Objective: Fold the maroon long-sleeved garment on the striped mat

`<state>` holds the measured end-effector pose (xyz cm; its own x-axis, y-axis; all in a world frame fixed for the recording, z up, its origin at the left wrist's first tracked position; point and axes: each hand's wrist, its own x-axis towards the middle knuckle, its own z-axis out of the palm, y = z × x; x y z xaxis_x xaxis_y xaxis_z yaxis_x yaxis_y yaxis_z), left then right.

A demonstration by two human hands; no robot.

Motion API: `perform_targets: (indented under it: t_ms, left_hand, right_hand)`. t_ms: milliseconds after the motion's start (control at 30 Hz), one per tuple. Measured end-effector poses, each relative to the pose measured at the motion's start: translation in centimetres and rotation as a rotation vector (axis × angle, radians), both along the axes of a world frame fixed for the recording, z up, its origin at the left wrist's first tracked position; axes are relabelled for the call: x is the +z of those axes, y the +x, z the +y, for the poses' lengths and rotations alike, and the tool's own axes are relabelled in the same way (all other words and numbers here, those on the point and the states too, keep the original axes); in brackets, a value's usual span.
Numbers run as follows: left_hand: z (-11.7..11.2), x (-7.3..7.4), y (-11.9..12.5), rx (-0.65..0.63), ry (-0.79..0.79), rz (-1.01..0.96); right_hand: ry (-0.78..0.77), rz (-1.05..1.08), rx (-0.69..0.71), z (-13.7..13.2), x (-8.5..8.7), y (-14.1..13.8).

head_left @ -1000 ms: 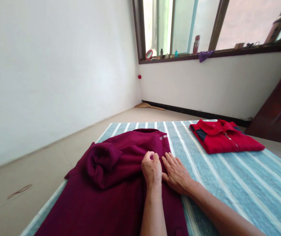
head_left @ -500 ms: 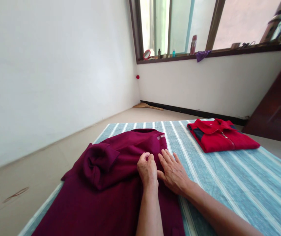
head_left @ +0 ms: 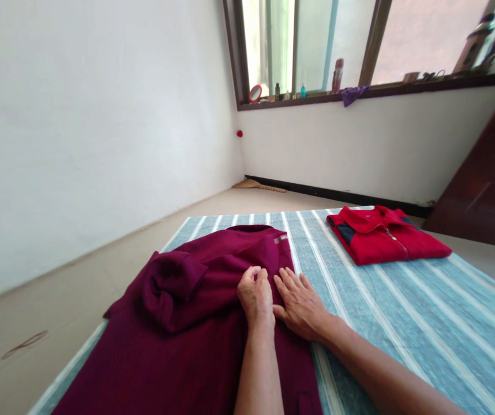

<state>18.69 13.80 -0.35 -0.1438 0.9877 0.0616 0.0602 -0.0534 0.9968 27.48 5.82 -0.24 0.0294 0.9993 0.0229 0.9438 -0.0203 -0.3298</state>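
Note:
A maroon garment (head_left: 178,340) lies spread on a blue-and-white striped mat (head_left: 403,323), with one sleeve (head_left: 167,285) folded across its chest. My left hand (head_left: 255,297) rests on the garment's right side with its fingers curled, pinching the cloth. My right hand (head_left: 300,304) lies flat beside it, fingers stretched out and pressing the garment's edge. The two hands touch at the thumbs.
A folded red jacket (head_left: 381,233) with a zip lies at the far right of the mat. White walls stand left and ahead. A window sill (head_left: 360,89) holds bottles and a small mirror. A dark wooden door (head_left: 490,184) leans at the right. A broom (head_left: 258,185) lies on the floor.
Both hands kept their pose on the maroon garment. The view drifted, so everything shifted slightly left and up in the picture.

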Motion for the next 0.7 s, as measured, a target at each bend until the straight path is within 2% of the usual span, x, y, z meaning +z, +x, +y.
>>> perform_targets:
  t_ms: [333,567,700]
  left_hand:
    - [0.14,-0.45,0.11,0.001,-0.01,-0.009]
    - [0.08,-0.57,0.14,0.01,-0.007,-0.01]
    - [0.24,-0.73,0.13,0.011,-0.015,-0.006]
  right_hand:
    - [0.017,-0.008,-0.002,-0.24,0.09,-0.02]
    - [0.17,-0.06,-0.039,-0.26,0.4,-0.46]
    - [0.12,-0.044,0.007,-0.48,-0.02,-0.71]
